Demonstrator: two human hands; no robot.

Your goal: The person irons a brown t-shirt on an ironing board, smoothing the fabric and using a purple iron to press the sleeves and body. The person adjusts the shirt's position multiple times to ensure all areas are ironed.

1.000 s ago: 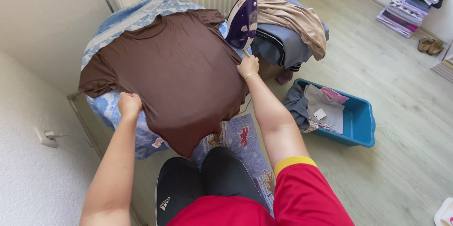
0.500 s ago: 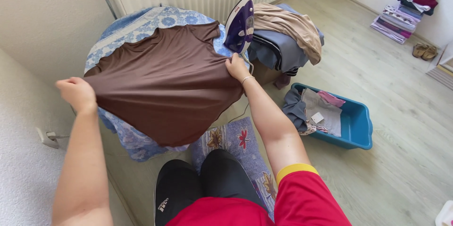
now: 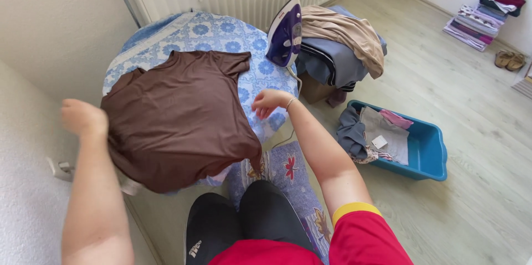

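Observation:
A brown T-shirt (image 3: 177, 115) lies across a round table covered with a blue flowered cloth (image 3: 221, 32), its lower part hanging over the near edge. My left hand (image 3: 83, 117) is closed at the shirt's left edge and appears to grip it; the hand is blurred. Just off the shirt's right side, my right hand (image 3: 268, 102) hovers above the cloth with loosely curled fingers and holds nothing. A purple and white iron (image 3: 285, 32) stands upright at the table's right edge, a little beyond my right hand.
A heap of beige and grey clothes (image 3: 341, 38) sits right of the iron. A blue plastic tub (image 3: 429, 148) with garments stands on the wooden floor. Folded laundry (image 3: 482, 13) and sandals (image 3: 510, 59) lie far right. A flowered mat (image 3: 282, 168) lies under my knees.
The shirt was pulled to the left and now covers less of the table, showing more cloth. My right hand has let go of its side. My left hand has moved left.

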